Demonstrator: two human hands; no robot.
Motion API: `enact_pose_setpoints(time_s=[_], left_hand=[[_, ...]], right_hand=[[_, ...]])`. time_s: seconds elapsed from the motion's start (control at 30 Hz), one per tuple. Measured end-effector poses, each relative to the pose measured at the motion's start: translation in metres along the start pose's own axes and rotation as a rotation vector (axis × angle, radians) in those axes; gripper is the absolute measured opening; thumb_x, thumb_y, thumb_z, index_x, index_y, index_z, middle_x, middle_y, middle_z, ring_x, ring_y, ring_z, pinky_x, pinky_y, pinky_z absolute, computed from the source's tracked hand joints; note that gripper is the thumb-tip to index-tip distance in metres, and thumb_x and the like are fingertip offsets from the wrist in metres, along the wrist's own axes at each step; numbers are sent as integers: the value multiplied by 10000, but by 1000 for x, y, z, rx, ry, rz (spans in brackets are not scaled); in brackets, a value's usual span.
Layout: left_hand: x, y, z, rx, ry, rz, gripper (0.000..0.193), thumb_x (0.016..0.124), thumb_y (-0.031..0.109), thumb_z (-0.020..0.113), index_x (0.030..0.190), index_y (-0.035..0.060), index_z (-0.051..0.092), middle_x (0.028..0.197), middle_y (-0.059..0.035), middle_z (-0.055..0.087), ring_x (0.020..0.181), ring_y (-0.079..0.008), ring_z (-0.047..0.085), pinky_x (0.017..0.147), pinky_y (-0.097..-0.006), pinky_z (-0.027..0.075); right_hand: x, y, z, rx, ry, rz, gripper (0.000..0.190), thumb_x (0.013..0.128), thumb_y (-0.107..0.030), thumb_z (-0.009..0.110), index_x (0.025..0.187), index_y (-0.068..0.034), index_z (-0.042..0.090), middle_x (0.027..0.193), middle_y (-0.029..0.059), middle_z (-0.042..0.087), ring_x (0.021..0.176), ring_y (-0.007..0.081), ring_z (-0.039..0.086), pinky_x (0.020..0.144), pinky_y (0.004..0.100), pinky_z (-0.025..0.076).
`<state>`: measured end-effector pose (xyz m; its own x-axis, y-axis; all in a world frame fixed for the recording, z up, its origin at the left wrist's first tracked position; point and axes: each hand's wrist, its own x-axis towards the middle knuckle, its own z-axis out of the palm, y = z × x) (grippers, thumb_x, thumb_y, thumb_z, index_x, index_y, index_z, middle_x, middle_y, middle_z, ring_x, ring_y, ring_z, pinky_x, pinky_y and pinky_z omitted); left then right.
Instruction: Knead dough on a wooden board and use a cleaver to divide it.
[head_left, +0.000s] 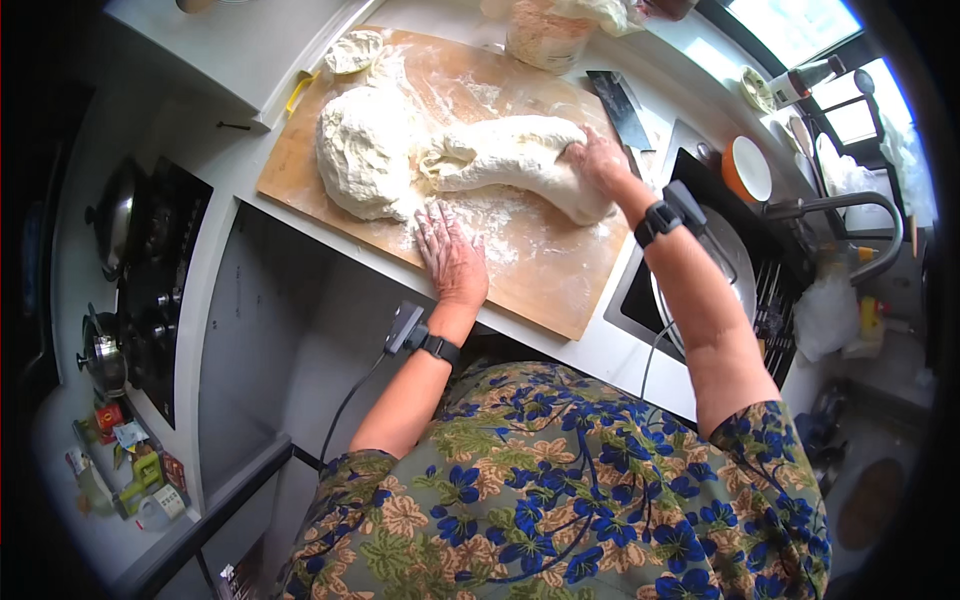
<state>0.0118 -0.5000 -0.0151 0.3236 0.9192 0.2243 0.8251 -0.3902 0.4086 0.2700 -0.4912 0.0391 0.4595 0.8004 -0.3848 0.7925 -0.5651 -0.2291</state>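
A long, thick strip of white dough (517, 154) lies across a floured wooden board (540, 281). Its left end touches a large rounded mass of dough (364, 154). My right hand (596, 159) rests on the strip's right end, with its fingers bent over the dough. My left hand (451, 251), dusted with flour, lies flat with fingers spread on the board, just below where the two doughs meet. A small bowl with white flour or dough (354, 51) sits at the board's upper left corner.
A cleaver (621, 109) lies by the board's upper right edge, near a clear container (547, 37). At right are a sink with a metal basin (739, 247), a faucet (840, 201) and an orange bowl (746, 169). A stove with pots (112, 225) stands at left.
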Motion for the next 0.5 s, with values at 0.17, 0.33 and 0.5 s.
enact_pose_setpoints(time_s=[0.17,0.33,0.5], left_hand=[[21,25,40,-80,-24,-12,591,863,245,480,1302,-91,273,1349,-277,289,1300,-393,190,1080,-487,79],[45,53,37,-585,21,-112,455,882,132,414,1237,-139,329,1259,-300,392,1204,-402,356,1037,-385,270],[88,31,27,-770,-312,12,493,846,101,493,1276,-84,336,1287,-291,367,1211,-380,354,1046,-388,264]], right_hand=[[-39,1,38,422,92,230,421,881,-383,399,1214,-140,483,1363,238,312,1139,398,449,979,386,356],[-87,-22,60,706,185,185,768,762,-462,553,1239,101,341,1085,322,515,1031,407,512,892,408,400],[-102,-7,36,596,-102,64,796,728,-465,611,1301,15,338,1170,261,495,1054,382,507,902,399,395]])
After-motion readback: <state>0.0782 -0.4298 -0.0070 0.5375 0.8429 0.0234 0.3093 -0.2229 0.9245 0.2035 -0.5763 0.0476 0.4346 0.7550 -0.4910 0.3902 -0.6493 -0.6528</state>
